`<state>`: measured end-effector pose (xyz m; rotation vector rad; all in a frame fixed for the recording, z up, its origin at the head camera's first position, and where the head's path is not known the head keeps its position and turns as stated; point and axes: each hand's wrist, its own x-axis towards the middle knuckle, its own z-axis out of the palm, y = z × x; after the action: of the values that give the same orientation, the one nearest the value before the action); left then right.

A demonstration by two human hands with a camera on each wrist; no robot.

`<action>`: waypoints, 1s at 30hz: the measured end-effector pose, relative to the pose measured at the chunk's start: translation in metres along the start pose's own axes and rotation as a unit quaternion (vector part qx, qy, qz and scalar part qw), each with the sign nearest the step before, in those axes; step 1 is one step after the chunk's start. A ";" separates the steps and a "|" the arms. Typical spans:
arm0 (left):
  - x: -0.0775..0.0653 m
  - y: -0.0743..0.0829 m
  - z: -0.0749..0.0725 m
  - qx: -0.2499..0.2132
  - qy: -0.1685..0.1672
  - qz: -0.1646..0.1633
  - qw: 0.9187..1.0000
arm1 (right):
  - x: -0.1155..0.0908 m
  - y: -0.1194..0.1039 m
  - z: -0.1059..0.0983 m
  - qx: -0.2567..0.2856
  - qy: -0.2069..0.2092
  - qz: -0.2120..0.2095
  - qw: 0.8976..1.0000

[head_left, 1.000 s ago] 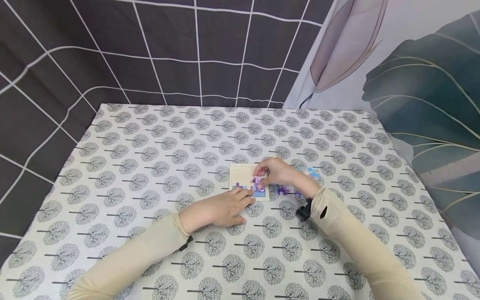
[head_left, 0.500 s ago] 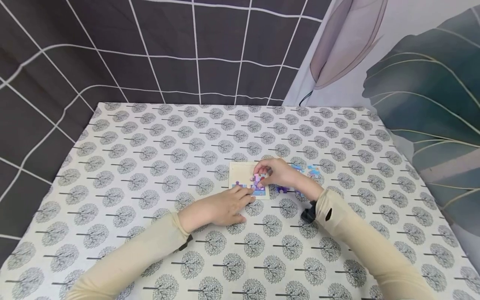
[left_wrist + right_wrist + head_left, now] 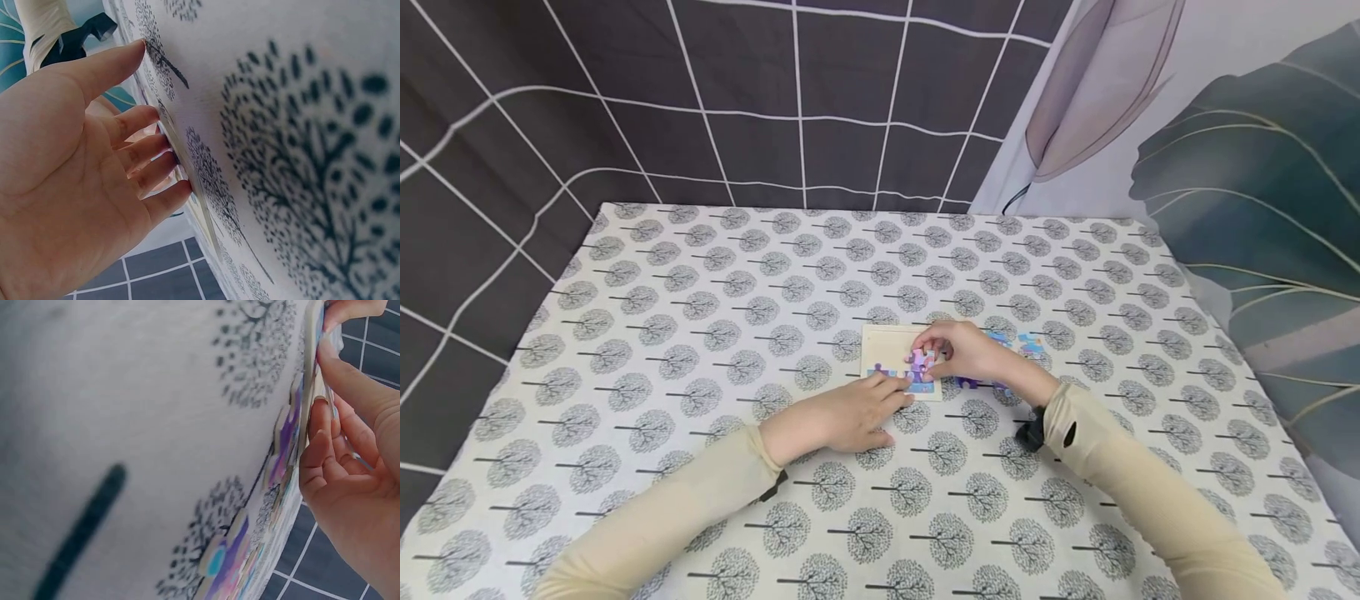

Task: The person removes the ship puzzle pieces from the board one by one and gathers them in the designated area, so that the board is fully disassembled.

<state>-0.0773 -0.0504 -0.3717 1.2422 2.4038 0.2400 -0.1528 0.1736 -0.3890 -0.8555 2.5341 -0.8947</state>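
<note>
A pale wooden puzzle board (image 3: 883, 340) lies on the tablecloth, with a row of purple and blue pieces along its near edge. My left hand (image 3: 853, 414) rests at the board's near left corner, its fingers extended onto that row. In the left wrist view, the fingers (image 3: 153, 147) are nearly straight, tips against the board's edge. My right hand (image 3: 964, 350) pinches a pink-purple puzzle piece (image 3: 919, 358) between thumb and fingers, over the board's right part just above the row. The right hand partly covers the piece and the board's right side.
Loose puzzle pieces (image 3: 1030, 343) in blue and purple lie to the right of the board, partly beneath the right wrist. More loose pieces (image 3: 228, 559) show low in the right wrist view. A dark gridded curtain (image 3: 737, 100) hangs behind the table.
My right wrist has shifted slightly rightward and turned, while the fingers keep the puzzle piece at nearly the same spot on the board. The left hand has stayed in place.
</note>
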 end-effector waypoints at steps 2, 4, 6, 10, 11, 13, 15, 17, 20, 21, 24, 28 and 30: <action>0.000 0.000 0.001 0.001 -0.001 -0.003 1.000 | -0.001 0.001 0.001 0.002 0.000 0.001 1.000; 0.000 -0.001 0.001 0.003 -0.001 -0.006 1.000 | 0.000 0.001 0.001 0.003 0.001 -0.001 1.000; 0.000 -0.001 0.002 0.006 0.000 -0.007 1.000 | 0.000 0.001 0.001 0.002 0.002 -0.006 1.000; 0.000 0.000 0.003 0.011 0.002 -0.008 1.000 | 0.001 0.001 0.001 -0.010 0.004 -0.017 1.000; 0.000 0.000 0.003 0.012 0.002 -0.007 1.000 | 0.000 0.001 0.001 -0.016 0.006 -0.019 1.000; 0.001 0.000 0.003 0.014 0.002 -0.006 1.000 | -0.001 0.001 0.000 -0.033 0.010 -0.026 0.999; 0.001 0.001 0.002 0.015 0.001 -0.006 1.000 | -0.002 0.002 -0.001 -0.047 0.016 -0.035 0.998; 0.001 0.001 0.002 0.015 -0.001 -0.007 1.000 | -0.003 0.002 -0.001 -0.054 0.022 -0.046 0.997; 0.001 0.001 0.001 0.016 -0.002 -0.008 1.000 | -0.005 0.002 -0.002 -0.052 0.032 -0.058 0.996; 0.001 0.001 0.001 0.017 -0.002 -0.008 1.000 | -0.006 0.002 -0.003 -0.051 0.034 -0.061 0.996; 0.001 0.001 0.001 0.018 0.000 -0.008 1.000 | -0.008 0.003 -0.004 -0.048 0.043 -0.072 0.995; 0.001 0.001 0.002 0.012 0.000 -0.008 1.000 | -0.011 0.004 -0.005 -0.049 0.050 -0.089 0.994; 0.001 0.001 0.002 0.010 0.000 -0.009 1.000 | -0.014 0.005 -0.006 -0.048 0.053 -0.094 0.993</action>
<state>-0.0760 -0.0492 -0.3737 1.2298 2.4214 0.2113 -0.1472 0.1882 -0.3863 -1.1200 2.6380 -0.9021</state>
